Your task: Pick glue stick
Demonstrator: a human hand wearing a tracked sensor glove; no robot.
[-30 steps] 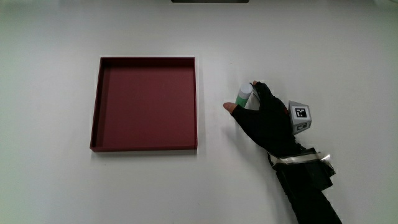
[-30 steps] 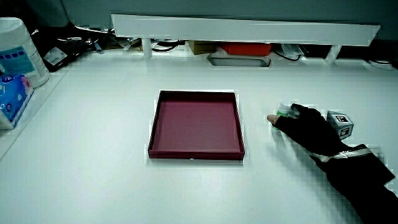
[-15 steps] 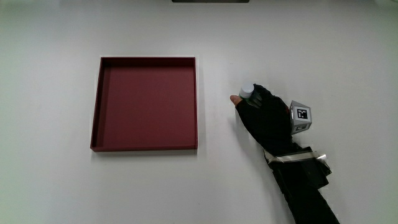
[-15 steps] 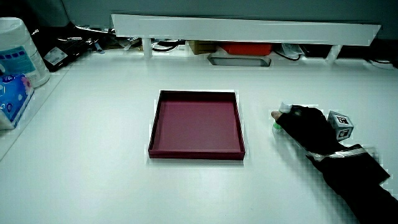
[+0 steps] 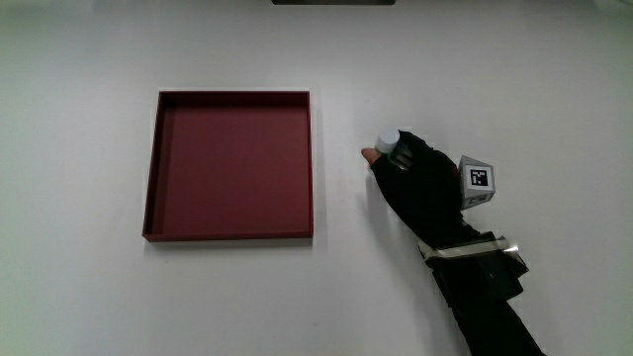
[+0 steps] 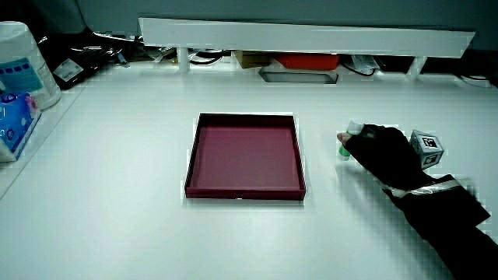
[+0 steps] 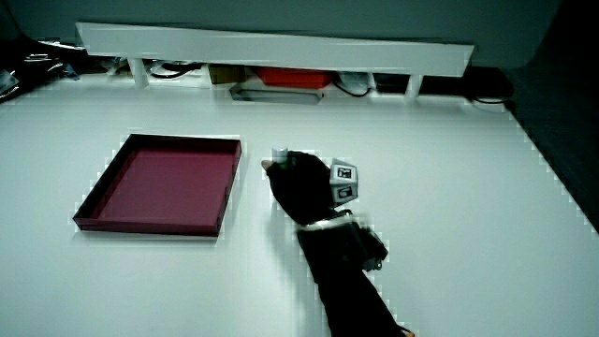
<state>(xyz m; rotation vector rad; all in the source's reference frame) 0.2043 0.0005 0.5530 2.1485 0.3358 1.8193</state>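
While the tray [image 5: 230, 235] sits nearby, the grip [image 5: 420, 183] pinches the upright glue stick [image 5: 387, 141].

- Hand [image 5: 420, 183] beside the red tray [image 5: 229, 166], low over the table [image 5: 554, 109].
- Fingers [image 5: 404, 153] curled around the upright glue stick [image 5: 388, 140].
- Forearm [image 5: 490, 297] extends toward the person.

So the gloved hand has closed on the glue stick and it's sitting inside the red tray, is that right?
Not quite. The hand is closed on the glue stick, but on the bare table beside the red tray, not inside it. The main view shows a strip of table between the tray's rim and the hand, and nothing lies in the tray.
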